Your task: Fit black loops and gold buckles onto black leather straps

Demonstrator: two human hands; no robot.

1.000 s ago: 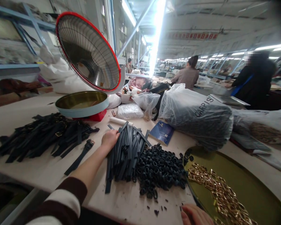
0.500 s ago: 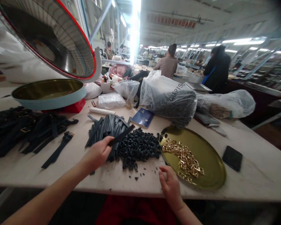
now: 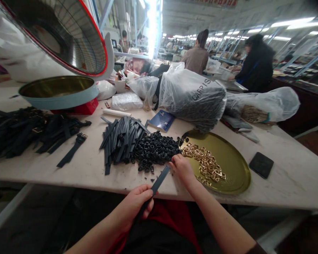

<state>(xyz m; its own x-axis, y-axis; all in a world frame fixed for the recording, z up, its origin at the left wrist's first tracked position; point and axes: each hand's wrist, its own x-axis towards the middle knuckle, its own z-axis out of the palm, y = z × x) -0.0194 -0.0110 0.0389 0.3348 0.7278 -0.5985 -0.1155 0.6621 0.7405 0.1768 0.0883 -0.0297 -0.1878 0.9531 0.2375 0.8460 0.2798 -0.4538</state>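
Note:
A dark strap [image 3: 160, 179] is pinched in my left hand [image 3: 140, 201] at the table's front edge, its far end slanting up to the right. Close to that end, my right hand [image 3: 182, 171] has its fingers drawn together; what they hold, if anything, is hidden. Just beyond lies a heap of small black strap loops [image 3: 157, 150]. Left of it is a pile of flat dark straps [image 3: 123, 139]. Gold-coloured buckles [image 3: 208, 164] lie on a round gold tray [image 3: 237, 167] beside my right hand.
Buckled straps [image 3: 21, 134] are heaped at the left, with a single strap [image 3: 72, 150] apart. Behind stand a round tin [image 3: 58, 100] on a red base and a tilted heater [image 3: 66, 38]. Plastic bags [image 3: 190, 95], a blue booklet [image 3: 162, 120] and a phone [image 3: 261, 164] lie around.
My left hand has brought the strap from the strap pile down to the front edge. My right hand has moved up and left to near the strap's end. The view has shifted.

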